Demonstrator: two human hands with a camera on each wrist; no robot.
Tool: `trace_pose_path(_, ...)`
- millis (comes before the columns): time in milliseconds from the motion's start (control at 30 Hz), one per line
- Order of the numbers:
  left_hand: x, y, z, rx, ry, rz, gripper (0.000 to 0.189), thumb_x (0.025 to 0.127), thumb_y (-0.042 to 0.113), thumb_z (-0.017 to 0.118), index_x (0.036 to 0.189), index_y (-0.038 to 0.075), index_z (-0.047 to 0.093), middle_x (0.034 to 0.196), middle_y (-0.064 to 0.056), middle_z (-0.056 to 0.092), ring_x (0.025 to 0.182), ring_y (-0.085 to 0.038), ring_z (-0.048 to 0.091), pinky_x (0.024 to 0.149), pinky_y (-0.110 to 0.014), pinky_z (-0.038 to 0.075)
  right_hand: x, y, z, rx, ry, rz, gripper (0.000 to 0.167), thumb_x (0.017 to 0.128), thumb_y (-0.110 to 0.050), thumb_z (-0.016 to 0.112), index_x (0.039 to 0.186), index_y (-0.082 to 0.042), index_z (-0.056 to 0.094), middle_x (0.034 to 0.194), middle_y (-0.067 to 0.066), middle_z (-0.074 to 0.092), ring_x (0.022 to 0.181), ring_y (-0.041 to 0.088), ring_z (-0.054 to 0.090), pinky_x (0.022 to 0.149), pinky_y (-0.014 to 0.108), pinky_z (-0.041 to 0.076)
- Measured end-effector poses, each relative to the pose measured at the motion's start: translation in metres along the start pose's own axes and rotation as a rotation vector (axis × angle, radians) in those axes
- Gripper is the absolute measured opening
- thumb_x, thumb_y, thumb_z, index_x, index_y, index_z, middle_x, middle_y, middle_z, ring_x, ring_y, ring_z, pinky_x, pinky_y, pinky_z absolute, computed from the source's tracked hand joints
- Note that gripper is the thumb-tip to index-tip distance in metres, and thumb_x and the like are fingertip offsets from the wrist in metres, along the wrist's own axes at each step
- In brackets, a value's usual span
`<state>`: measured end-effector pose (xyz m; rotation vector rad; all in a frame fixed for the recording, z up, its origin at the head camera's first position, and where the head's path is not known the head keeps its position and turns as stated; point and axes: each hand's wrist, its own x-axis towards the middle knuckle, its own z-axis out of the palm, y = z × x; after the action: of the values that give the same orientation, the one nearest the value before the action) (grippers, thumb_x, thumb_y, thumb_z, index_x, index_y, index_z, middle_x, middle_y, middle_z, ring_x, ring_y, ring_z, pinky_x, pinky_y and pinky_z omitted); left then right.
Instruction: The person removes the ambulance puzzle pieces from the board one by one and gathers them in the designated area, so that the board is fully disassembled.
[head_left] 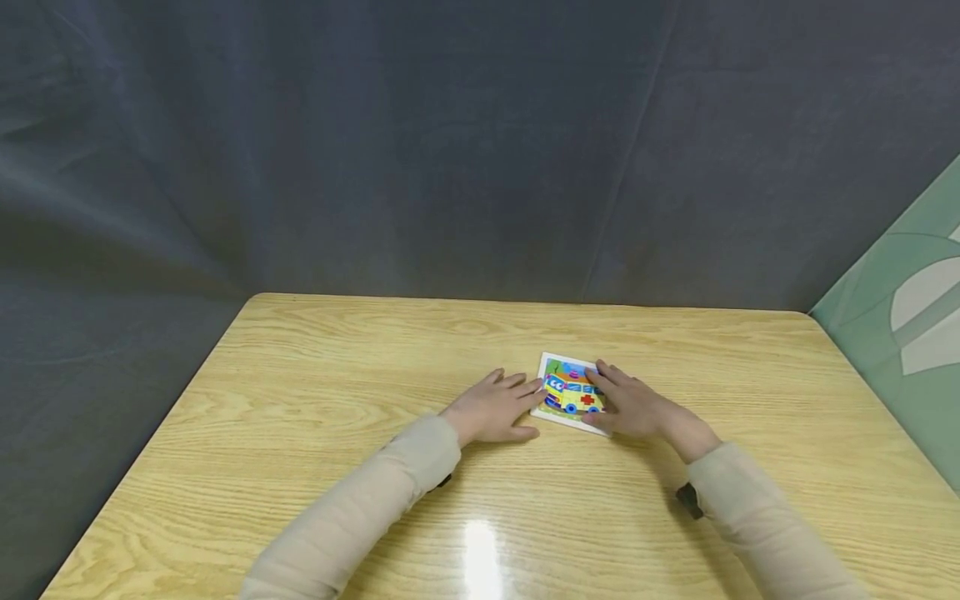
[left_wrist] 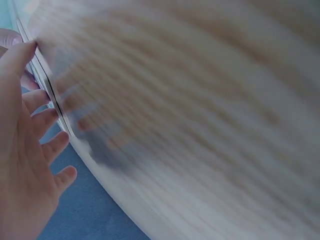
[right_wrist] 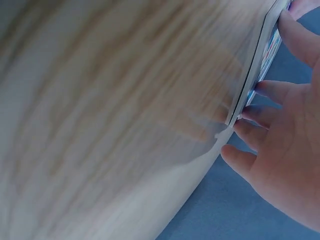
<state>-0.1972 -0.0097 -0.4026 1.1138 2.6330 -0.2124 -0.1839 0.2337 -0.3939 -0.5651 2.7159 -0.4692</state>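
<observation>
A small white-framed picture puzzle [head_left: 573, 397], showing a yellow ambulance with a red cross and a cartoon face, lies flat on the wooden table and slightly turned. From the left, my left hand [head_left: 495, 408] reaches to its left edge with fingers spread and fairly straight. The right hand [head_left: 633, 404] lies over the right side, its fingers and thumb covering part of the frame and picture. In the left wrist view, the left fingertips [left_wrist: 59, 142] are at the thin edge. Similarly, the right wrist view has the right fingertips [right_wrist: 245, 127] along the opposite edge.
The wooden table [head_left: 337, 358] spreads around both hands, with a bright light reflection near its front. A dark curtain [head_left: 450, 167] hangs behind and to the left. On the right stands a green and white patterned panel [head_left: 900, 308].
</observation>
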Motion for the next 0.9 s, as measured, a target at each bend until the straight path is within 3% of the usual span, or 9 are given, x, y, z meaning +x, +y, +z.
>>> trace_pose_path(367, -0.013, 0.001, 0.007, 0.055, 0.030, 0.009, 0.067, 0.097, 0.059, 0.035, 0.153, 0.025, 0.022, 0.160, 0.006, 0.020, 0.148, -0.019, 0.024, 0.123, -0.040, 0.016, 0.002, -0.006, 0.005, 0.002, -0.009, -0.047, 0.078, 0.094, -0.042, 0.057, 0.149, 0.004, 0.026, 0.156, 0.030, 0.015, 0.142, 0.050, 0.017, 0.110, 0.069, 0.020)
trace_pose_path(633, -0.019, -0.001, 0.009, 0.073, 0.141, 0.040, 0.053, 0.097, 0.056, 0.040, 0.138, 0.023, 0.049, 0.145, 0.003, 0.049, 0.137, -0.017, 0.042, 0.120, -0.039, 0.026, 0.001, -0.018, 0.007, -0.004, -0.014, -0.088, 0.075, 0.093, -0.038, 0.059, 0.148, 0.004, 0.030, 0.155, 0.029, 0.019, 0.141, 0.050, 0.022, 0.111, 0.067, 0.021)
trace_pose_path(767, -0.019, -0.005, 0.009, 0.048, 0.154, -0.005, 0.057, 0.098, 0.055, 0.038, 0.142, 0.019, 0.045, 0.146, 0.001, 0.047, 0.138, -0.019, 0.041, 0.119, -0.039, 0.027, 0.001, -0.023, 0.008, -0.017, -0.017, -0.104, 0.075, 0.093, -0.038, 0.060, 0.147, 0.004, 0.030, 0.155, 0.030, 0.020, 0.141, 0.050, 0.023, 0.111, 0.066, 0.024)
trace_pose_path(900, -0.021, -0.012, 0.010, -0.006, 0.134, -0.078, 0.065, 0.098, 0.058, 0.036, 0.149, 0.018, 0.034, 0.154, -0.002, 0.036, 0.144, -0.022, 0.032, 0.120, -0.041, 0.025, 0.002, -0.026, 0.010, -0.014, -0.027, -0.109, 0.075, 0.093, -0.037, 0.060, 0.148, 0.003, 0.030, 0.155, 0.029, 0.019, 0.141, 0.050, 0.023, 0.112, 0.066, 0.023)
